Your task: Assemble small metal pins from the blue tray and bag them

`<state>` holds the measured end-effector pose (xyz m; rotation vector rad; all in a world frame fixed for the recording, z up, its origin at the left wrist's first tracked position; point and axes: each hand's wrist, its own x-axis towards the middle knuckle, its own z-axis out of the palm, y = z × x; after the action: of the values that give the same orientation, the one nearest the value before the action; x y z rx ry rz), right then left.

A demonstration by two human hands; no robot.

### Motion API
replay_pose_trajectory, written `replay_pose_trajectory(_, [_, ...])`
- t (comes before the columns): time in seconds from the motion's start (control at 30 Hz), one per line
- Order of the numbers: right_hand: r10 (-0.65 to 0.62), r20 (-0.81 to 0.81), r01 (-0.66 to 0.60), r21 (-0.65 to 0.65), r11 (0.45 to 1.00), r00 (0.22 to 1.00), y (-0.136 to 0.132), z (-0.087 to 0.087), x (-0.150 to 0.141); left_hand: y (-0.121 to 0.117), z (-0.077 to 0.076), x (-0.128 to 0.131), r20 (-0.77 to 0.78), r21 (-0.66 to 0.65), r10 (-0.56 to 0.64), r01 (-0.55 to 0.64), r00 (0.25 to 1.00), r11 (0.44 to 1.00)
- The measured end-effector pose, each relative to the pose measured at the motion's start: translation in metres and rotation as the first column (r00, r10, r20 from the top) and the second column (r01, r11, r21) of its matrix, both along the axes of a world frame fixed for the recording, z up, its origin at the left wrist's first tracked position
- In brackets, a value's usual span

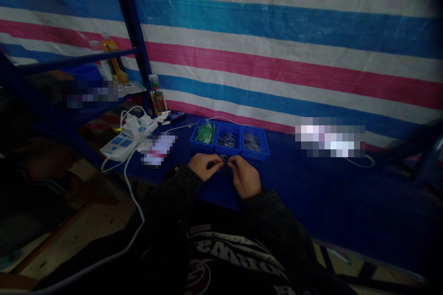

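My left hand (206, 166) and my right hand (246, 177) are close together over the blue table, both closed in a pinch. A thin rod-like piece (225, 162) spans the small gap between my fingertips; its kind is too small to make out. Just beyond my hands, three blue bins stand side by side. Green plastic pieces or packets (206, 132) fill the left bin. In the middle bin (228, 149) lie dark, slim metal pieces (227, 140), and more such pieces (221, 157) lie in front of it. Clear, brownish packets (252, 142) are in the right bin (260, 154).
To the left, a white power strip (119, 146) holds plugs and cables beside a blurred-out phone-like object (158, 150). A bottle (158, 97) stands behind, near the blue frame post (133, 23). Another blurred object (328, 137) is at right, before the striped sheet (277, 55).
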<state>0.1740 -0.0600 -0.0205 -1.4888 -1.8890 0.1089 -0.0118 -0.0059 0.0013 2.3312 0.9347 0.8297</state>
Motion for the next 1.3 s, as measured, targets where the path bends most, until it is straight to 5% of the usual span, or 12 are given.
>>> replay_pose_trajectory(0.7, [-0.063,0.013,0.063,-0.012,0.998,0.998,0.0006,-0.0012,0.0001,-0.0011,0.0061,-0.001,-0.004,-0.002,0.001,-0.001,1.0,1.0])
replay_pose_trajectory(1.3, [0.017,-0.007,-0.017,-0.025,1.0,1.0,0.0008,-0.0013,0.0005,0.0001,0.0027,-0.001,0.001,0.002,0.007,-0.007,1.0,1.0])
